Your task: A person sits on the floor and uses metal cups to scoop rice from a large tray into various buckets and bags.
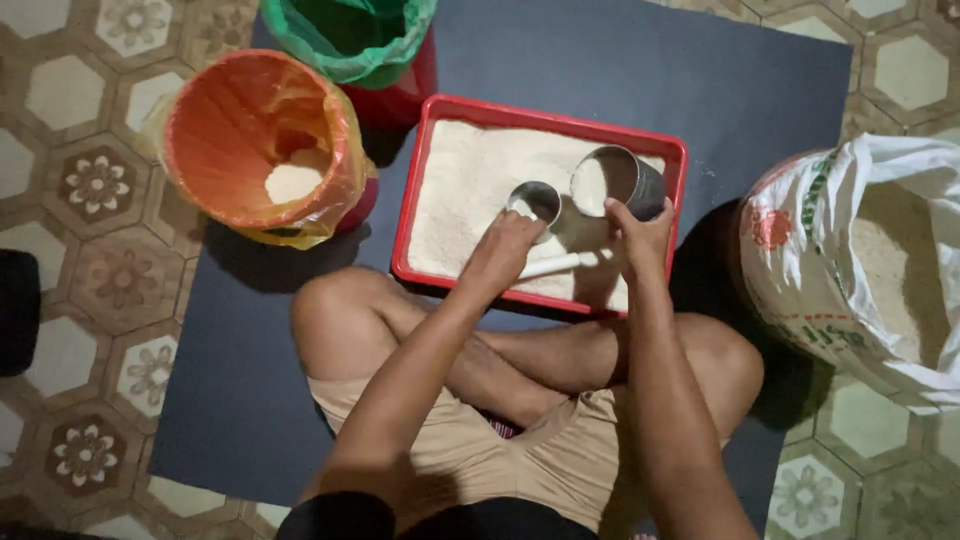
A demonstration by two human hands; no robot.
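Your crossed legs (520,370) sat nearest the camera on a dark mat (240,380) over the patterned tile floor (90,260). Past the knees, at 12 o'clock, lay a red tray (545,115) spread with pale rice (470,190). Your left hand (505,250) had its grip closed around a white handle (560,264) of a small metal scoop (536,201), the cup dipped into the rice near tray centre. Your right hand (640,235) gripped a larger metal can (620,180) from below, fingers wrapped on its side, can tilted toward the scoop, some rice inside. Scoop and can sat just beside each other, rims nearly touching.

At 10 o'clock stood a bin lined with an orange bag (255,140), a small heap of rice at its bottom. At 11 to 12 o'clock, behind it, a bin with a green bag (350,40). At 3 o'clock slumped an open white sack (860,260), grain showing inside.
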